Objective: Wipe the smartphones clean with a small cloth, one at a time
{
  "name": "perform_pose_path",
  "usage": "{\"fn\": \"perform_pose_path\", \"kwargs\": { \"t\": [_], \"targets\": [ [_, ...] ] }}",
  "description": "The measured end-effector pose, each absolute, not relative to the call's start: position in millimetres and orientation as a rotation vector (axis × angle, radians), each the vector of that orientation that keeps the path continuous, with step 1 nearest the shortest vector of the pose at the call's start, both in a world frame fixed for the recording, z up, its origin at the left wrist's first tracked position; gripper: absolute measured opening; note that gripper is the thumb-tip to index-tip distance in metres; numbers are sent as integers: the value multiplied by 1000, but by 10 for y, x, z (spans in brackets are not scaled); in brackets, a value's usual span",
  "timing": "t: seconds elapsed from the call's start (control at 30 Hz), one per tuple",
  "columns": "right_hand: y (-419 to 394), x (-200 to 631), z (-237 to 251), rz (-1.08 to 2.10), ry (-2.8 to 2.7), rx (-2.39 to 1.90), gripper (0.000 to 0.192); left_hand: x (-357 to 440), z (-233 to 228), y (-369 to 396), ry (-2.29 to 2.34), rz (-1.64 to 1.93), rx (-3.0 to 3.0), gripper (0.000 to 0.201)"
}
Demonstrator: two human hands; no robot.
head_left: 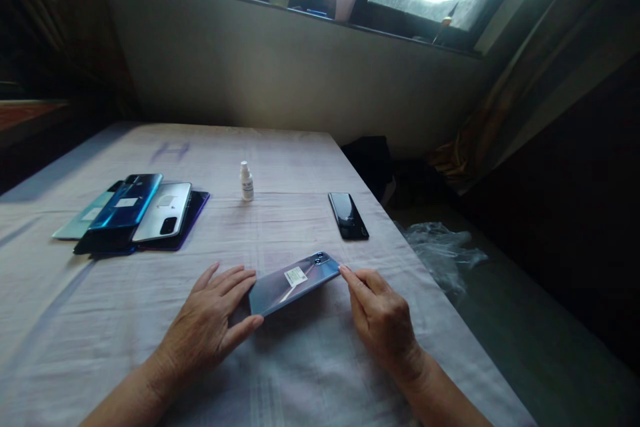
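Observation:
A smartphone (pixel 280 290) with a shiny grey-violet back lies between my hands, back side up and slightly tilted, its right end raised off the cloth. On its back are a white label (pixel 295 277) and a camera block (pixel 321 258). My left hand (pixel 210 320) holds the phone's left end, thumb at the near corner and fingertips at the far one, the other fingers stretched out. At the right corner, thumb and forefinger of my right hand (pixel 383 313) pinch the edge, with the other fingers curled in. The phone's screen side is hidden.
On the left of the cloth-covered table (pixel 280 380), several phones (pixel 163 210) lie in an overlapping pile. A small white bottle (pixel 247 181) stands mid-table. Beyond my right hand lies a black phone (pixel 349 215). Clear plastic (pixel 443 253) is past the right table edge.

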State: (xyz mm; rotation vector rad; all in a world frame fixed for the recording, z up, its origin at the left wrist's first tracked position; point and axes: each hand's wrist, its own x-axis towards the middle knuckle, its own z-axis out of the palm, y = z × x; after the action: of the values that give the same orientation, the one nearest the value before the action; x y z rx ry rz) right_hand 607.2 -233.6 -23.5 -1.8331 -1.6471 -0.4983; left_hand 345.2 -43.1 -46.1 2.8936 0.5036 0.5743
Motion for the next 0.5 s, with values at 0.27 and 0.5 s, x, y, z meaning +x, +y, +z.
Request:
{"fn": "perform_pose_path", "kwargs": {
  "t": [0.27,0.5],
  "targets": [
    [-2239,6204,-121,85,-1490,-1730,30,3468,-393,-441,464,561,2917,58],
    [-2147,6343,-148,476,-1344,-1731,32,3468,-399,-443,463,551,2907,59]
  ]
}}
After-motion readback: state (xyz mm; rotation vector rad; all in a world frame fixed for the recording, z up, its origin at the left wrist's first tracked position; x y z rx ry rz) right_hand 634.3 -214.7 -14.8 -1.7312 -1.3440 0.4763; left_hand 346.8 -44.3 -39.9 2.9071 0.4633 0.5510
